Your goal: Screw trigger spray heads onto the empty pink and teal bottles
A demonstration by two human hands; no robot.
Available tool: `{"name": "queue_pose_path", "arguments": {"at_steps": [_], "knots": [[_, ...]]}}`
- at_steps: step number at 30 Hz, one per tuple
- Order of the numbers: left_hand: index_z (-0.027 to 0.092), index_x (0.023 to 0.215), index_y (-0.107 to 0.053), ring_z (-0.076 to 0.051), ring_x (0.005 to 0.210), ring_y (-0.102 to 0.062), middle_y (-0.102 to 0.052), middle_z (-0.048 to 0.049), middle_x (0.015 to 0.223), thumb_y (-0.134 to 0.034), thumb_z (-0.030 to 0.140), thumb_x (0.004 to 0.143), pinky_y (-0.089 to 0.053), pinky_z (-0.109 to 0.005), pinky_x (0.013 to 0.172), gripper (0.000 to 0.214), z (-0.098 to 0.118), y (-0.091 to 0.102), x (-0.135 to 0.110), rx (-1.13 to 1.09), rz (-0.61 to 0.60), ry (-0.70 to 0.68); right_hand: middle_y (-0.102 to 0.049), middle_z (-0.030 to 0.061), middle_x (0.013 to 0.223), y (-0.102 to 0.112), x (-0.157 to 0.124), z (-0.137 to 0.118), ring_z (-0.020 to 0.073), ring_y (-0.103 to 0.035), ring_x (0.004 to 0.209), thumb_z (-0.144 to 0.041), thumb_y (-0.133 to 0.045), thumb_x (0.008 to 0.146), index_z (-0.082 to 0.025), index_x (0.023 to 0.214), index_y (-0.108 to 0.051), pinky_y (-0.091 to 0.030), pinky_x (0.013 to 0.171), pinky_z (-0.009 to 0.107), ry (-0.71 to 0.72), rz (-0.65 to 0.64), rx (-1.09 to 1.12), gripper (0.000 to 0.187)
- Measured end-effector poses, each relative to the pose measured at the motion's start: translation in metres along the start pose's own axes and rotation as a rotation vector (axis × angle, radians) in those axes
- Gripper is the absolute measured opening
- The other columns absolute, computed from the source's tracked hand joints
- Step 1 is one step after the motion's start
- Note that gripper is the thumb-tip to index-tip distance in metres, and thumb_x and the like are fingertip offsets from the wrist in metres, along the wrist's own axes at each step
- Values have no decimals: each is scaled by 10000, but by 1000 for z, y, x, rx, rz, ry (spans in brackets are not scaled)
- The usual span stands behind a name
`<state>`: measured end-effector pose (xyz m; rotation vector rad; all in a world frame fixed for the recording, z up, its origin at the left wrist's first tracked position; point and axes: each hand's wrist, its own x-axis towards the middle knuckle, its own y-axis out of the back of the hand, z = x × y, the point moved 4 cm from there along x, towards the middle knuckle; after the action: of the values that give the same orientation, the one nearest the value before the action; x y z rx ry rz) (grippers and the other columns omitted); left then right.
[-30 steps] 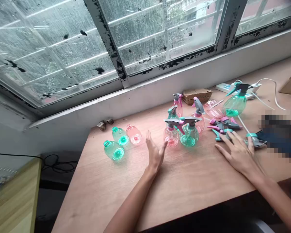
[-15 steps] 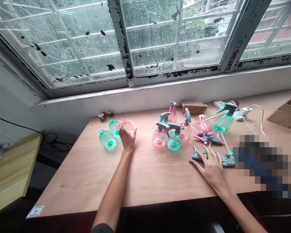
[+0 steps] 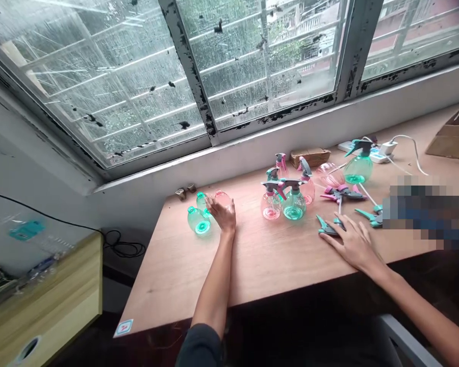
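My left hand [image 3: 222, 214] is raised on edge beside the loose bottles, fingers stretched and thumb apart, holding nothing. Just left of it stand a green bottle [image 3: 199, 221] without a top, a second green bottle [image 3: 201, 202] and a pink bottle [image 3: 222, 198] partly behind my fingers. My right hand [image 3: 354, 242] lies low over the table with fingers spread. Its fingertips are at a green-and-grey spray head [image 3: 327, 227], partly covered by them; whether they press on it I cannot tell. Another green spray head [image 3: 373, 217] lies to the right of that hand.
Several bottles with spray heads, among them a green one [image 3: 294, 206] and a pink one [image 3: 271, 208], stand between my hands. Pink spray heads [image 3: 342, 193] lie behind my right hand. Farther back are a green spray bottle [image 3: 358, 168], a power strip [image 3: 380, 154] and a cardboard box [image 3: 453, 135].
The camera has turned left, so the table and bottles appear farther right. My left hand keeps its place by the bottles. My right hand stays over the green spray heads, fingers still spread.
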<state>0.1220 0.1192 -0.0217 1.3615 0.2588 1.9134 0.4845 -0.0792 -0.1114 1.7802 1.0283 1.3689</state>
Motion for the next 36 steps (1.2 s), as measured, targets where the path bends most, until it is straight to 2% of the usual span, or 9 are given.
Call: {"name": "queue_pose_path", "arguments": {"at_steps": [4, 9, 14, 18, 22, 23, 26, 29, 36], "knots": [[76, 1516, -230, -343, 1560, -51, -204, -286, 1631, -581, 469, 921, -69, -592, 1236, 795, -14, 40, -11, 32, 25, 38, -507, 192, 1455, 12, -18, -9, 381, -553, 1247, -602, -441, 961, -173, 1215, -655, -391, 1073, 571, 36, -14, 67, 542], [84, 1515, -245, -403, 1541, -79, -160, -293, 1635, -700, 533, 831, -105, -643, 1209, 936, -49, 87, -13, 105, 149, 210, -505, 164, 1470, 25, -53, -25, 386, -560, 1274, -632, -486, 940, -233, 1307, -572, -321, 1129, 627, 171, -38, 165, 549], [173, 1314, -557, -280, 1161, -614, -579, -124, 1354, -625, 350, 945, -530, -511, 957, 415, -68, 87, -9, 111, 193, 416, -514, 151, 1482, 37, -80, -31, 413, -510, 1334, -520, -622, 905, -251, 1385, -534, -357, 1128, 627, 345, -50, 267, 557], [169, 1271, -582, -246, 1070, -652, -623, -105, 1274, -619, 332, 952, -567, -459, 890, 360, -70, 89, -22, 24, 115, 447, -576, 95, 1435, 46, -97, -32, 330, -559, 1305, -117, -451, 931, -279, 1258, -639, -479, 1062, 506, 442, -90, 511, 410], [169, 1265, -585, -244, 1062, -655, -623, -106, 1272, -630, 349, 945, -568, -457, 886, 371, -52, 114, -70, -90, -18, 338, -625, 78, 1383, 62, -102, -48, 297, -619, 1234, -119, -488, 927, -278, 1138, -685, -524, 1012, 418, 360, -99, 815, 329], [168, 1270, -581, -242, 1055, -657, -626, -105, 1265, -622, 341, 949, -571, -453, 879, 367, -43, 123, -86, -113, -54, 296, -638, 79, 1368, 67, -101, -55, 300, -634, 1212, -175, -540, 936, -279, 1164, -671, -538, 990, 404, 286, -107, 890, 284], [212, 1391, -434, -303, 1205, -609, -594, -134, 1338, -851, 380, 722, -515, -482, 1002, 806, -12, 155, -138, -167, -153, 113, -739, 80, 1152, 85, -98, -71, 267, -725, 967, -314, -626, 938, -258, 1236, -639, -593, 845, 351, -10, -102, 1097, 303], [281, 1431, -384, -320, 1380, -456, -491, -130, 1467, -803, 294, 777, -367, -550, 1146, 776, 17, 180, -178, -179, -232, -62, -743, 70, 885, 106, -97, -84, 225, -689, 725, -396, -616, 951, -215, 1132, -706, -583, 708, 337, -160, -107, 1230, 272], [293, 1503, -306, -327, 1415, -391, -430, -148, 1482, -685, 106, 835, -394, -549, 1130, 790, 45, 202, -208, -137, -295, -252, -726, 89, 903, 124, -95, -80, 215, -632, 634, -478, -680, 887, -214, 1059, -702, -551, 629, 378, -278, 25, 1403, 316]]}}
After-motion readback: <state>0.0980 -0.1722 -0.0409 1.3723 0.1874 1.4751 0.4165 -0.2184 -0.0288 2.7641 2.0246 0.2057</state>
